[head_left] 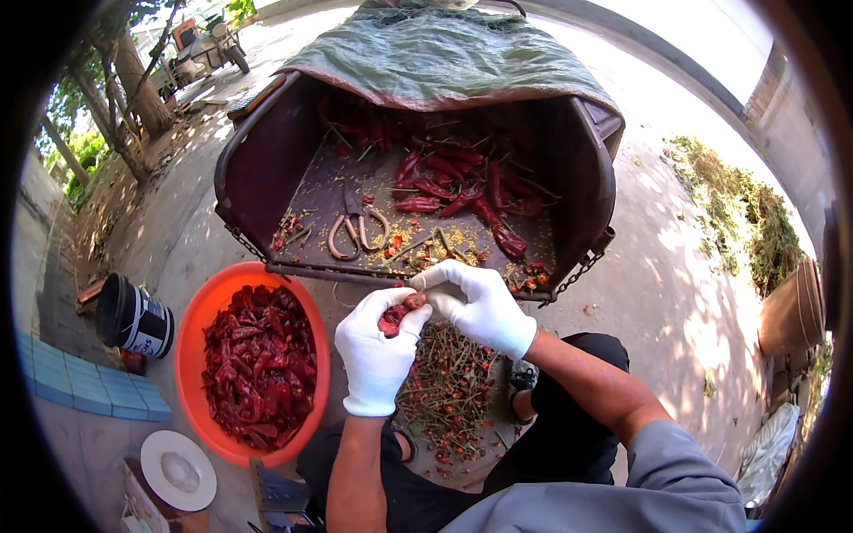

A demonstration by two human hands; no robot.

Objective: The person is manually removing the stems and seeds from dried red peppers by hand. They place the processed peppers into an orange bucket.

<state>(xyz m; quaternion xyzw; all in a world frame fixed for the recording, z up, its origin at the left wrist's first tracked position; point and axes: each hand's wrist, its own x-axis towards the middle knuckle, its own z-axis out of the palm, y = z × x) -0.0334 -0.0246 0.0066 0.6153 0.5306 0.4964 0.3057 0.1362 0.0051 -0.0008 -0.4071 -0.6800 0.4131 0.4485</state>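
Observation:
Both my hands wear white gloves. My left hand [375, 348] cups a red dried chili pepper [395, 313], fingers curled under it. My right hand [480, 306] pinches the top end of the same pepper from the right. They meet just in front of the open tailgate of a dark cart bed [267, 178]. More red chili peppers [462, 186] lie in the cart bed, with a pair of scissors [357, 229] on its floor. On the ground at my left stands an orange basin [197, 320] filled with cut red peppers [259, 364].
A heap of stems and seeds [449, 391] lies on the ground under my hands. A black bucket [133, 317] and a white lid [179, 470] are at the left. A green tarp [435, 53] covers the cart's far end. Plant waste [737, 213] lies along the right.

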